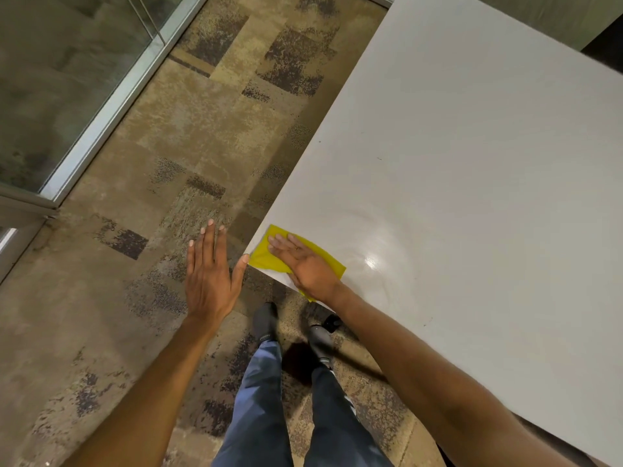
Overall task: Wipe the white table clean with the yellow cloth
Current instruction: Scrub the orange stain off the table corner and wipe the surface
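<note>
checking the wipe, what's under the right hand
The yellow cloth lies under the flat right hand, at the white table corner. The tabletop beneath is hidden.

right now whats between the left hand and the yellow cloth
Almost nothing: in the head view the left hand hovers flat over the carpet, its thumb tip just short of the yellow cloth at the white table corner.

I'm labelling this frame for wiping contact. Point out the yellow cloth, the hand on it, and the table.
yellow cloth (262, 257): head view, bare near-corner part.
right hand (305, 262): head view, back of hand.
white table (472, 163): head view, bare top.
</note>
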A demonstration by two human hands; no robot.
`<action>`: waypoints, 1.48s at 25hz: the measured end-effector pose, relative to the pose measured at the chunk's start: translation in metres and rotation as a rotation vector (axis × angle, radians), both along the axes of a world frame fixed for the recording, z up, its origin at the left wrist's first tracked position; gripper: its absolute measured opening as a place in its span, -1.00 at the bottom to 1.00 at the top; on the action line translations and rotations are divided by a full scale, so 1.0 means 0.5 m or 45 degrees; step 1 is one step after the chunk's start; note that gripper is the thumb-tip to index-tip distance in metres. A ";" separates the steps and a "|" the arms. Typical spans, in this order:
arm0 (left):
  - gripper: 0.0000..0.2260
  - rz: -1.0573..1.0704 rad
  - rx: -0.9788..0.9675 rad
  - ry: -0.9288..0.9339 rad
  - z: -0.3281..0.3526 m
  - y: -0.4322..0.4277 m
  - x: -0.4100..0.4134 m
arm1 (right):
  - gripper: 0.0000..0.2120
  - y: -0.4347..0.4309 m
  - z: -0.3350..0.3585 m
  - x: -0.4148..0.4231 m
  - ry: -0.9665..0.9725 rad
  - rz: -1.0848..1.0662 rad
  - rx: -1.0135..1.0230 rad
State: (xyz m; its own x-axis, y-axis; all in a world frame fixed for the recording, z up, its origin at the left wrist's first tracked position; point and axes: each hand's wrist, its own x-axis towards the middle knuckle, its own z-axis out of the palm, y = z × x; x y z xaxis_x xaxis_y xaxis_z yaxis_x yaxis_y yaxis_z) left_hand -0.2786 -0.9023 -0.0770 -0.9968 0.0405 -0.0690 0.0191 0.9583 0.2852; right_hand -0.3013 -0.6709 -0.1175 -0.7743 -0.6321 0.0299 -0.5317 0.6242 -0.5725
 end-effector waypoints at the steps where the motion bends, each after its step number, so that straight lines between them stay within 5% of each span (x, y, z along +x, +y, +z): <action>1: -0.34 0.000 -0.005 -0.003 0.001 0.003 0.000 | -0.36 0.006 0.001 0.014 0.009 0.007 0.018; 12: -0.31 -0.024 -0.044 -0.036 0.016 0.038 0.013 | -0.31 0.153 0.015 0.185 -0.047 0.046 0.084; 18: -0.30 -0.040 -0.029 -0.055 0.015 0.061 0.019 | -0.45 0.258 0.028 0.258 -0.064 0.041 0.119; 37: -0.35 -0.124 0.003 0.113 -0.001 0.097 0.038 | -0.51 0.449 0.022 0.235 -0.048 0.103 0.180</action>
